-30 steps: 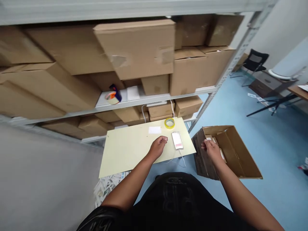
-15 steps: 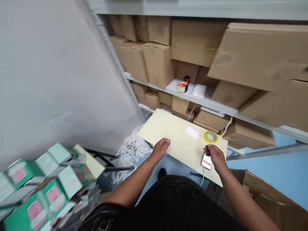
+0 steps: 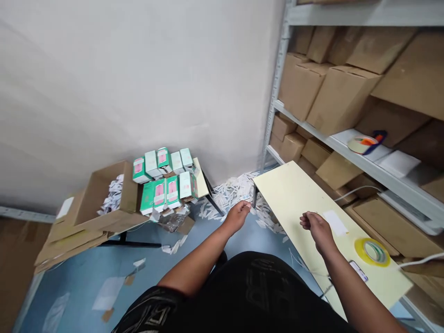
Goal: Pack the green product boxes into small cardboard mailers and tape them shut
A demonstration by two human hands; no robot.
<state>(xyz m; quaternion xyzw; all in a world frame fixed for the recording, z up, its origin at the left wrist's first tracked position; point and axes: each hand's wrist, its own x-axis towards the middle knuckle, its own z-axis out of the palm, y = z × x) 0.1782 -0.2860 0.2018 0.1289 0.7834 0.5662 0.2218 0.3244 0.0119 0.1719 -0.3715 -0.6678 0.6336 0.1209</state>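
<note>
My left hand (image 3: 237, 217) is in mid-air over the floor, left of the cream-coloured table (image 3: 287, 194). Its fingers are loosely bent, with nothing seen in them. Above the table's left part hangs my right hand (image 3: 317, 230), also empty, its fingers half curled and slightly apart. A white paper slip (image 3: 335, 223) lies on the table just beyond the right hand. Nearer my right forearm are a roll of yellow-edged tape (image 3: 373, 252) and a phone (image 3: 358, 271), partly hidden by the arm.
Shelves with cardboard boxes (image 3: 343, 97) stand at right, holding a tape dispenser (image 3: 367, 142). On a low table at left are green-and-white boxes (image 3: 159, 193) and an open carton (image 3: 120, 210) of white papers. Paper scraps (image 3: 234, 192) cover the floor by the wall.
My view has swung left, bringing the open carton and the whole group of green-and-white boxes into sight. My right hand is now farther from the phone; both hands remain empty.
</note>
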